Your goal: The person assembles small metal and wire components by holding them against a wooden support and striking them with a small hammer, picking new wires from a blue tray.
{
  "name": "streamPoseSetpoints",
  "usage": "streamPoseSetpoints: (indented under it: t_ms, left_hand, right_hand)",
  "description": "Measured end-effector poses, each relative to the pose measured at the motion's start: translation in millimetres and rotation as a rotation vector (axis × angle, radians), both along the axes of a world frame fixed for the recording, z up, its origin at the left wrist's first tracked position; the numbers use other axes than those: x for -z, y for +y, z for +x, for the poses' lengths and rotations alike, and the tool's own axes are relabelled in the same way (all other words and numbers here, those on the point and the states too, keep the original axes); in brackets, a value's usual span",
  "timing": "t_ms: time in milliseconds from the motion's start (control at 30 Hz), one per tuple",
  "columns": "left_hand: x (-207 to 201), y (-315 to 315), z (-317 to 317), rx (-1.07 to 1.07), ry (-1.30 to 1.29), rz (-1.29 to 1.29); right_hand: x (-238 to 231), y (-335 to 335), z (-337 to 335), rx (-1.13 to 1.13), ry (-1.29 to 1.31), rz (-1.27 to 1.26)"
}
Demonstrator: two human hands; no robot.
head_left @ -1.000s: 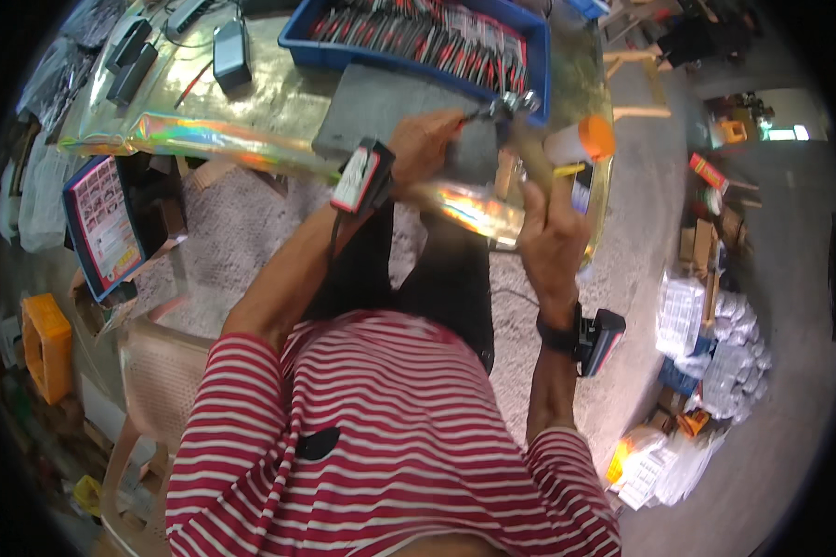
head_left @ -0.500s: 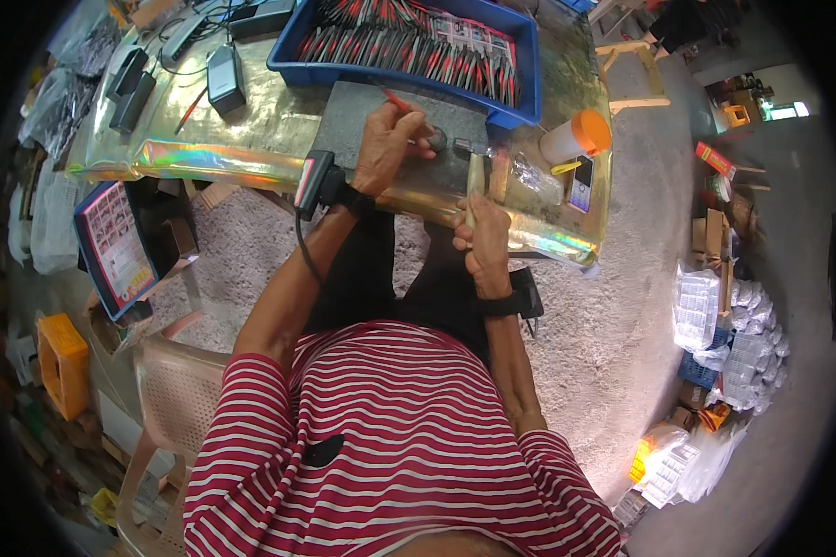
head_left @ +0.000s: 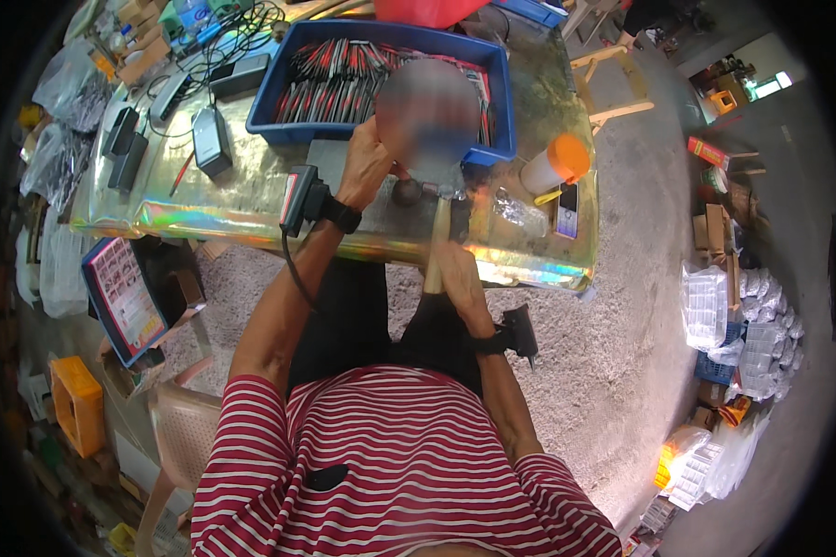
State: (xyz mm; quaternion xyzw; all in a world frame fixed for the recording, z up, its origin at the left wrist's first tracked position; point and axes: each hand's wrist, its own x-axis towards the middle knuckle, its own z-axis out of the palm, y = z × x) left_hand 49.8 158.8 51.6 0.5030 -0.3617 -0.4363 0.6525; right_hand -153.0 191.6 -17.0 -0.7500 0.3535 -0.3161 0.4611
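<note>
A: Right hand (head_left: 455, 276)?
B: Clenched on the wooden handle of the hammer (head_left: 407, 192). Handle runs from the near desk (head_left: 232, 209) edge up toward 11 o'clock.
A: Change in the last second?
B: A second ago the hammer was lifted, head up by the blue tray (head_left: 279, 97), right hand high. Half a second ago it was dropping. Now the head is down at the grey pad (head_left: 330, 153), and the right hand has sunk to the desk's near edge.
A: Left hand (head_left: 367, 162)?
B: Fingers curled shut, pinching something small; a blur covers it, so I cannot tell what. It has stayed on the pad throughout. The hammer head sits at its 4 o'clock, just beside it.
A: Touching?
B: Cannot tell. Very near.
A: Reading?
B: Judged, not seen: one stroke just landed or about to land. The held piece is being struck on the pad, with fingers near the head.
A: Surroundings?
B: Tray at 12 o'clock of the left hand, full of red-and-black tools. Orange-capped bottle (head_left: 553, 165) at 3 o'clock, phone (head_left: 567, 209) just below it.
</note>
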Motion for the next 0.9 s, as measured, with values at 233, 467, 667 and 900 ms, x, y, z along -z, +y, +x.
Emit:
streamPoseSetpoints:
  t_ms: [233, 467, 667, 900]
  left_hand:
    - [19, -69, 10, -0.007, -0.462, 0.009]
    - [32, -109, -2, -0.506, -1.3, -0.35]
    - [26, -122, -20, -0.322, -0.979, 0.076]
    - [21, -114, -21, -0.248, -0.897, 0.152]
  right_hand:
    - [-43, -7, -4, 0.15, 0.299, 0.183]
    - [-49, -22, -10, 0.154, 0.114, 0.281]
    - [-55, -35, -5, 0.165, -0.009, 0.309]
    - [-67, -61, 10, 0.186, -0.105, 0.307]
